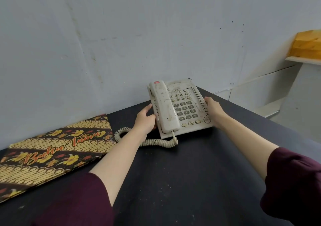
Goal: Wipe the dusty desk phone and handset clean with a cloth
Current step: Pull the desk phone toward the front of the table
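Note:
A dusty cream desk phone [186,104] sits at the far corner of a black desk [182,182], close to the wall. Its handset [165,107] lies in the cradle on the phone's left side, streaked with dirt. A coiled cord [151,141] runs from the handset's near end and loops to the left. My left hand [145,120] grips the phone's left edge, fingers curled under it. My right hand [212,107] holds the right edge beside the row of small buttons. No cloth is in view.
A large batik-patterned guest book [52,153] lies flat on the desk at the left. The grey wall [121,43] stands right behind the phone. Past the desk's right edge there is a wooden shelf [305,59] with a yellow box.

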Demonstrator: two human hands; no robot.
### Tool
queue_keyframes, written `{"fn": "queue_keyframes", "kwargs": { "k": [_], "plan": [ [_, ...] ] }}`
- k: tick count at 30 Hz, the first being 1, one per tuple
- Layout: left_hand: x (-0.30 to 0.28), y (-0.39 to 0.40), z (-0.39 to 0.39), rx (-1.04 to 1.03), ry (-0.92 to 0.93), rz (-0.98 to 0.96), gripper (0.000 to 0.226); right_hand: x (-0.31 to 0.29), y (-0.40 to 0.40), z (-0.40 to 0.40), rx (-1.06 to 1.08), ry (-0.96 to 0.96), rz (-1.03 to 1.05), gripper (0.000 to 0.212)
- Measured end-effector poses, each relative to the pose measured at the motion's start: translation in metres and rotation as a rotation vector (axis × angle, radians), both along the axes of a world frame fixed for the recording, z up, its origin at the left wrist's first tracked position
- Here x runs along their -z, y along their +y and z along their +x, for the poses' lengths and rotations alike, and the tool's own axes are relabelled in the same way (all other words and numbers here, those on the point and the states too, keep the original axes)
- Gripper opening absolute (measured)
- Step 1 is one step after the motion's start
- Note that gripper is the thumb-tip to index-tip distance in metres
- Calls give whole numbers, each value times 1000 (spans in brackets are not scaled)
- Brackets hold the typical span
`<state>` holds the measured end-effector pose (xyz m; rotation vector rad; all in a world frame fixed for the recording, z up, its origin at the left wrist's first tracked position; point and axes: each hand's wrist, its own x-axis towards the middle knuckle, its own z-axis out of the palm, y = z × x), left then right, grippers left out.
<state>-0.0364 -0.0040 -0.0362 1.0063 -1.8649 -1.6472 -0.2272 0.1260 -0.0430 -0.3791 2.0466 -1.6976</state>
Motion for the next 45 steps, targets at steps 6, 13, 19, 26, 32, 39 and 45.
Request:
{"fn": "queue_keyframes", "kwargs": {
  "k": [6,13,19,26,32,39,45],
  "plan": [
    [0,28,30,0,82,4,51,-10,29,42,14,-8,-32,39],
    [-23,66,84,-61,167,-60,48,-37,55,95,-36,26,-75,40],
    [-46,88,126,-71,216,-87,47,-66,80,139,-76,90,-89,38],
    [-73,108,182,-139,294,-120,44,-95,96,200,-119,89,-152,35],
    [-85,109,244,-230,356,-145,43,-105,84,259,-166,38,-225,33],
    [-85,89,337,-353,341,-166,42,-94,42,337,-285,-21,-276,33],
    [-92,65,417,-517,350,-233,39,-91,-10,408,-400,-30,-288,33]
  ]
}}
